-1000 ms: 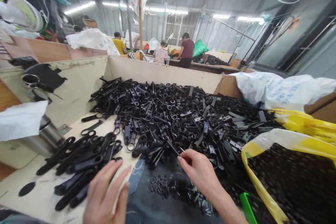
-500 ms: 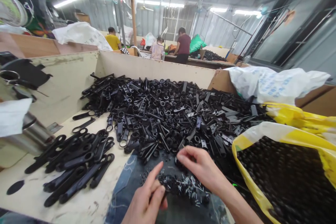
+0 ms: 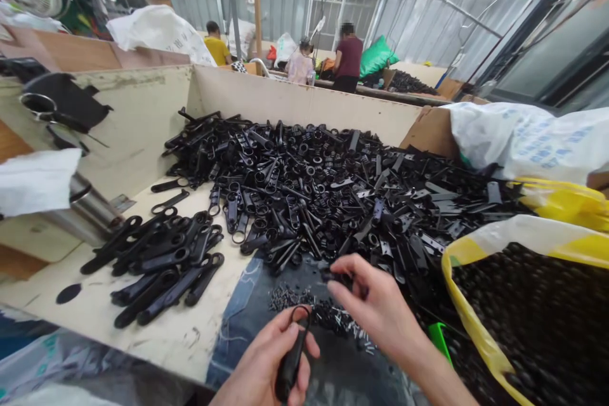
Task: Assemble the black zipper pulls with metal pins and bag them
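Note:
My left hand (image 3: 273,358) is closed around a black handle with a ring end (image 3: 292,355), its ring pointing up and away from me. My right hand (image 3: 378,301) is just off the near edge of the heap of black plastic parts (image 3: 304,184). Its thumb and forefinger curl round a small dark thing that I cannot make out. Between and beyond my hands, small silver pins (image 3: 366,339) and tiny dark screw-like pieces (image 3: 290,297) lie on a dark blue cloth (image 3: 245,304).
Several ringed black handles (image 3: 166,260) are piled on the pale tabletop at left, near a metal cylinder (image 3: 95,209). At right stand a yellow-and-white sack (image 3: 457,285) of small black pieces and a green object (image 3: 440,342). Low boards (image 3: 309,98) wall the far side; people work beyond.
My left hand has turned, bringing the ringed handle into view. My right hand's fingers have spread from a pinch to a wider curl. The view has shifted, moving the bench leftward at right.

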Demonstrator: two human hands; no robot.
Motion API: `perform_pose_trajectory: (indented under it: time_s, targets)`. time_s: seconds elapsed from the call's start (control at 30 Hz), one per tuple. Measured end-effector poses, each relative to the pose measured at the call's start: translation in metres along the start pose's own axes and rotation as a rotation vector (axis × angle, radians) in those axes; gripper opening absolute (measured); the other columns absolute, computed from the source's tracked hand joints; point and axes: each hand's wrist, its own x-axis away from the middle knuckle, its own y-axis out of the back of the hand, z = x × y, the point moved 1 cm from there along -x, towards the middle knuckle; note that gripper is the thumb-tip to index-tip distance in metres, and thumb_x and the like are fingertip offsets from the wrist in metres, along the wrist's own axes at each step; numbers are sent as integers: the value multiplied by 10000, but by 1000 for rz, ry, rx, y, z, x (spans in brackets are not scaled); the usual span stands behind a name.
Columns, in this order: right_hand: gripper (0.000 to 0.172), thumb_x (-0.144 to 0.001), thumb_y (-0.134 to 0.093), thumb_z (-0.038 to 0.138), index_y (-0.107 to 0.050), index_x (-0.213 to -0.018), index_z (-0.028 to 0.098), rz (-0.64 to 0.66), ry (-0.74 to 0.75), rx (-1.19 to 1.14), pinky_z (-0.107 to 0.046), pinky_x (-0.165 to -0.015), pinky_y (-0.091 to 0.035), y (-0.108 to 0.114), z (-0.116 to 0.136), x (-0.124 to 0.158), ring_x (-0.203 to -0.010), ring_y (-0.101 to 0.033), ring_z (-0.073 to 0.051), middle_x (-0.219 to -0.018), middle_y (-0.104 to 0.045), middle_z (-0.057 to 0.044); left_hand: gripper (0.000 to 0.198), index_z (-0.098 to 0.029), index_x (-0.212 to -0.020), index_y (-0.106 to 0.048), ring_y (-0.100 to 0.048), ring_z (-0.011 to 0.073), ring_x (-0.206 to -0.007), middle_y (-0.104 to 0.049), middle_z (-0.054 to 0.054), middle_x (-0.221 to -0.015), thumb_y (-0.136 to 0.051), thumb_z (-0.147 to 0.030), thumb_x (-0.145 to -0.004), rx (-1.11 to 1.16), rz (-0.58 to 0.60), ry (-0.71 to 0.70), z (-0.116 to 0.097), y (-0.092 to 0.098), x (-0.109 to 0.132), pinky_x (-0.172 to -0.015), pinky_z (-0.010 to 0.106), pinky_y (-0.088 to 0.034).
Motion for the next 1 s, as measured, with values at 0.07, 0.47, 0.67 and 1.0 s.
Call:
perform_pose_trajectory:
  time_s: [0.07,0.47,0.67,1.0]
  targets:
    - [104,-921,-643,263,-685,-1015,248,-2,83,-141,-210,-495,-485,-6,5,31,-516,-626,-128,-835,-781,17,504,-170,-1159,-614,-575,76,-503,-736,25,-841,-786,-523,-844,49,11,63,4,-2,2,-423,175,-389]
    - [207,-992,-578,140,-646,-1144,263,-57,267,-342,-148,-761,-620,-35,1,103,-859,-809,-142,-1137,-804,-30,754,-199,-1297,-584,-474,84,-495,-583,-44,-696,-618,-784,-823,-410,44,-58,39,2,8,-438,192,-355]
    - [150,-1003,-595,195,-724,-1060,247,-203,282,-341,-163,-689,-628,-29,-1,109,-766,-793,-157,-913,-805,-26,606,-203,-1300,-583,-518,92,-579,-619,6,-877,-601,-639,-879,-559,97,-45,35,-1,22,-546,225,-419]
    - [349,-989,-550,65,-683,-1263,234,-43,462,-264,-189,-712,-640,-27,-5,119,-844,-780,-164,-1015,-771,-88,394,-296,-1308,-694,-691,204,-852,-734,105,-1211,-548,-391,-954,-801,-153,-96,42,6,39,-766,313,-536]
